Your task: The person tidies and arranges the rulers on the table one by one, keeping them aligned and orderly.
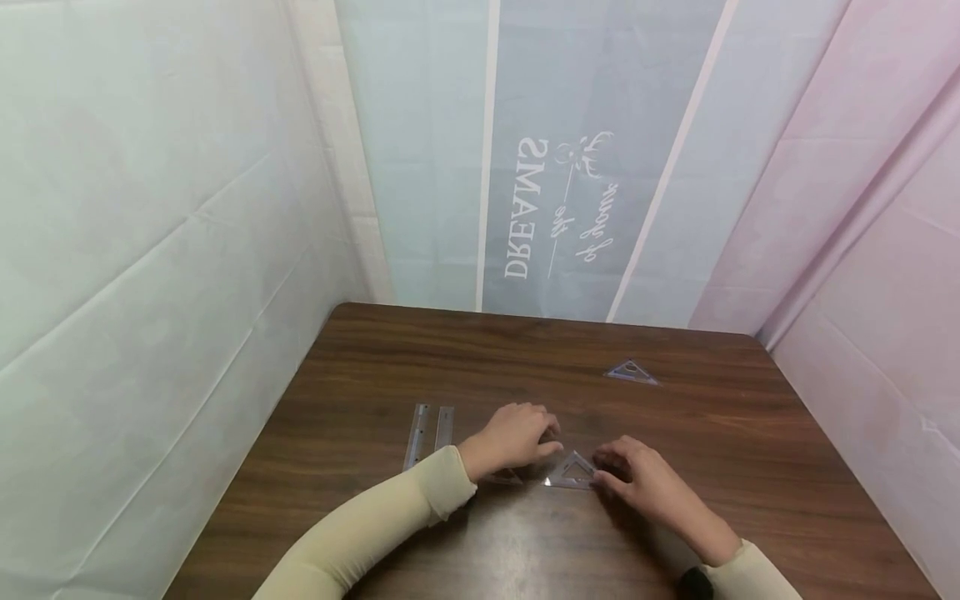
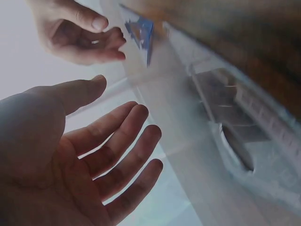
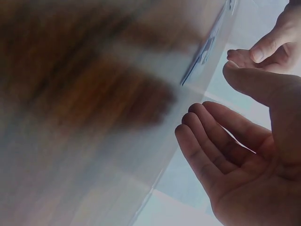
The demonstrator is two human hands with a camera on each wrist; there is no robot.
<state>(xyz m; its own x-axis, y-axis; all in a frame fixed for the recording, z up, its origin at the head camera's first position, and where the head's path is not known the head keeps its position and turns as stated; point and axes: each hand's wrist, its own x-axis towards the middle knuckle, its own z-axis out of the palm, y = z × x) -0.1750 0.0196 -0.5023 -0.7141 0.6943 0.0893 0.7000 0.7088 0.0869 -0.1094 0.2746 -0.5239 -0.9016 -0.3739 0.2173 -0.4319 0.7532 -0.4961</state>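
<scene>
A clear triangular set square lies flat on the table between the two hands. My right hand hovers at its right corner, thumb and fingers apart with nothing between them. In the right wrist view this set square appears beyond the fingertips. To its left is my left hand, palm inward and fingers loosely spread, holding nothing. Another clear set square lies partly hidden beneath the left wrist; the left wrist view shows a clear piece with scale marks up close.
Two clear rulers, a left one and a right one, lie side by side left of the left hand, their near ends by the sleeve. Farther back on the brown table rests a third set square. Fabric curtains surround the table.
</scene>
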